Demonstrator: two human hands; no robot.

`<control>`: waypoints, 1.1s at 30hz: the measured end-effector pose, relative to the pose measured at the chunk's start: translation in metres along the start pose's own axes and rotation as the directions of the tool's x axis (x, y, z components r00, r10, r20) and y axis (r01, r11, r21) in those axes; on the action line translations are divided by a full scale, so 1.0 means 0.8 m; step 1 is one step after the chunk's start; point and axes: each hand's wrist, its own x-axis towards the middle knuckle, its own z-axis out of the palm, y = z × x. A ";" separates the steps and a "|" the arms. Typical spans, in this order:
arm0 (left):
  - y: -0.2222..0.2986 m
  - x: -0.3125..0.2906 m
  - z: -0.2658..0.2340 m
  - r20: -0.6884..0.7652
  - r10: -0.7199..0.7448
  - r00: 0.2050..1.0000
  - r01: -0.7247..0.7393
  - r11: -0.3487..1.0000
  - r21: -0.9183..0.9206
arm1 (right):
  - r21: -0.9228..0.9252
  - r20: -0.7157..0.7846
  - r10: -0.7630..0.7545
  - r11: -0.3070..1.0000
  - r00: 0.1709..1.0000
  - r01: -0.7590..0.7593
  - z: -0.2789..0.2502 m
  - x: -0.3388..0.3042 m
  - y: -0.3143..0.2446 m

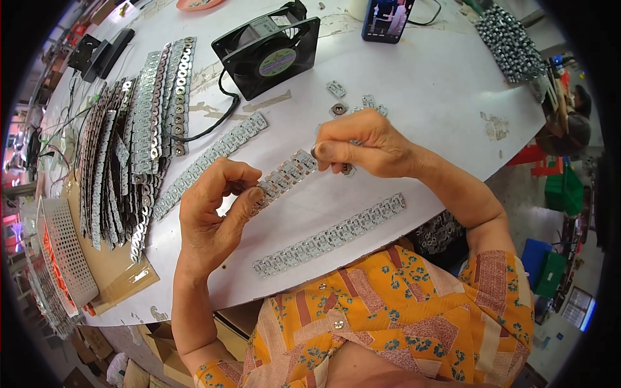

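Observation:
A short strip of linked silvery metal pieces point(288, 174) slants between my two hands above the white table. My left hand point(217, 204) pinches its lower left end between thumb and fingers. At the upper right end, my right hand point(369, 143) is closed with thumb against fingers, on a small piece mostly hidden by them. A longer strip point(330, 236) lies flat near the table's front edge. Another long strip point(210, 165) lies behind my left hand. Several loose small metal pieces point(337, 108) are scattered just beyond my right hand.
Many strips point(116, 161) are piled on cardboard point(139, 275) at the left, beside a white perforated basket point(68, 249). A black fan point(272, 52) with a cable and an upright phone point(388, 19) stand at the back. A mound of small metal parts point(508, 42) sits far right.

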 end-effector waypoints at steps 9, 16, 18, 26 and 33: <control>-0.002 0.001 0.000 0.014 0.004 1.000 -0.004 0.999 0.052 | -0.012 0.025 0.021 1.000 0.999 -0.021 0.001 -0.002 0.006; -0.002 0.000 0.000 -0.011 -0.021 1.000 0.021 1.000 0.023 | -0.024 0.046 -0.019 1.000 0.999 0.020 0.004 0.000 0.003; -0.001 0.001 0.000 -0.010 -0.015 1.000 0.015 0.999 0.033 | 0.000 0.015 0.006 1.000 1.000 -0.006 0.005 -0.001 0.004; -0.002 0.002 -0.002 -0.015 0.022 1.000 -0.021 0.999 0.043 | 0.015 0.000 -0.022 1.000 1.000 0.022 0.006 0.000 0.007; -0.006 0.002 0.004 -0.012 0.016 1.000 -0.015 0.998 0.066 | -0.023 0.053 -0.063 0.998 0.997 0.064 0.011 0.002 0.008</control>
